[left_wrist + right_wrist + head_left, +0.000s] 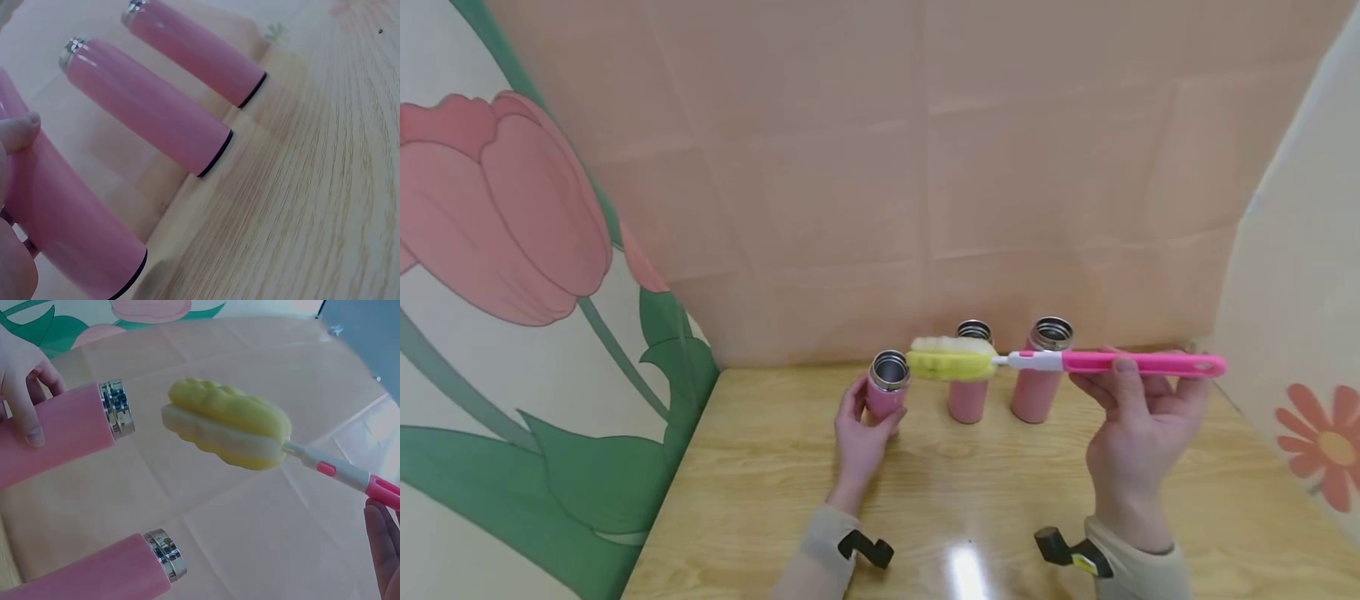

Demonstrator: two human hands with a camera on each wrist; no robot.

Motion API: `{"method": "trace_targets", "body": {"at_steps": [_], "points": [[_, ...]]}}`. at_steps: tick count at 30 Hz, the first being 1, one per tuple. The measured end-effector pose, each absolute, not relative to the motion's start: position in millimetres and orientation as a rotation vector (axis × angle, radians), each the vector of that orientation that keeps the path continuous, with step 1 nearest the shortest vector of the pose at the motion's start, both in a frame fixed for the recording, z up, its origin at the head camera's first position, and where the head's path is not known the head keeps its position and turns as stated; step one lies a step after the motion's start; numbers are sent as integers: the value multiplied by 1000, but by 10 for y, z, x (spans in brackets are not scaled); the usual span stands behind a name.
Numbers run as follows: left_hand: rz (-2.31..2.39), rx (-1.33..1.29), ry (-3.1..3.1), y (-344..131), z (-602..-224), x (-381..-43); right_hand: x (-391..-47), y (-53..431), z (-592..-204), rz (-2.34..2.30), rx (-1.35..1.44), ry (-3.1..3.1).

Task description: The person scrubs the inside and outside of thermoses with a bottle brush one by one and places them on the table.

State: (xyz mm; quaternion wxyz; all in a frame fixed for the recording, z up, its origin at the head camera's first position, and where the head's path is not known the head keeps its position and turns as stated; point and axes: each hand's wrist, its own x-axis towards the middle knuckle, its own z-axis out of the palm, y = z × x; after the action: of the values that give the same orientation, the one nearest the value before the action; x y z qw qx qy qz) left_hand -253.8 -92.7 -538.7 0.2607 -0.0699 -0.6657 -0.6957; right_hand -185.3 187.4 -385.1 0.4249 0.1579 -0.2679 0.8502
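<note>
Three pink bottles (967, 403), wood-grain table (977, 483) (tulip mural (512, 208) left).

Head view: moderately bright, even, warm light. Strong white glare patch (967, 575) on the tabletop (760, 500), about midway between its left and right edges, on the side nearest the person; consistent with light from above. Soft, faint shading on the backdrop (820, 208) near the tabletop's far edge. Outlines slightly soft throughout.

Left wrist view: dimmer, hazy, low contrast. Diffuse shadows on the tabletop beside the bases of the bottles (75, 219). Painted flower (353, 7) pale, out of focus.

Right wrist view: dim, cool cast. Sharp highlights on the metal necks (117, 409); sponge head (225, 425) reasonably crisp. Backdrop's outer edge appears bowed: wide-angle distortion.
</note>
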Motion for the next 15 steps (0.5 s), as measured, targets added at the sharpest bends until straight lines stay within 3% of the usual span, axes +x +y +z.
{"method": "trace_targets", "body": {"at_steps": [15], "points": [[-1707, -295, -1819, -870, -5405, -2530, -1825, 1858, -3898, 2090, 464, -807]]}}
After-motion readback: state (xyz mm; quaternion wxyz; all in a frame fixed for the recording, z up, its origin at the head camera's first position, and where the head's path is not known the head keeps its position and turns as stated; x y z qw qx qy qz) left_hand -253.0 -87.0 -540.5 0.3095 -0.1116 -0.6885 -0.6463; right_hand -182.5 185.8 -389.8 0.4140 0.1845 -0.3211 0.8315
